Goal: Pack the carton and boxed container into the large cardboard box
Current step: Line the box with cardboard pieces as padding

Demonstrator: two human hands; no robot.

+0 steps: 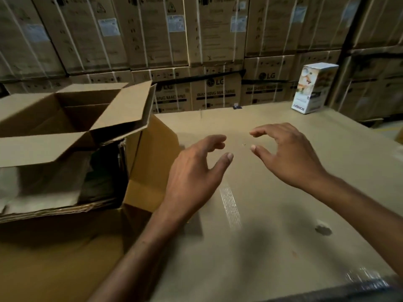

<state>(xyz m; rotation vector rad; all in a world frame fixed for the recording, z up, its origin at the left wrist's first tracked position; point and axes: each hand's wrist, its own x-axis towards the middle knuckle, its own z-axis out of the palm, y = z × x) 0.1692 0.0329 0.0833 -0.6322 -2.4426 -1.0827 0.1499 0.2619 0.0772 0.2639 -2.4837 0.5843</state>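
Mid-task, between picks by the look of it. Nothing held in either hand. Left hand (196,171) just right of the box (43,149), fingers half-curled, thumb out. Right hand (290,155) further right of box, fingers arched in a loose claw, wide enough for a grab. Poised over the desk (272,214); touching it or not, can't tell.

Box open, flaps up & out, its right flap standing steep. Inside: sth pale & wrap-like, plus a dark shape by box's right wall. Too dim to say if that's the carton. Maybe packed already; can't confirm.

Container (314,88) not packed yet. Upright, well right of box & beyond it, well apart from both hands.

Next, prob.: reach fwd-right for container w/ right hand, grip round the narrow sides, steady w/ left if needed. Then carry leftward over box's raised flap & lower into box's free space. Needs a lift high enough to clear that flap. Tall, narrow pkg, so likely to tip if nudged before gripped. Worth checking room inside box first.
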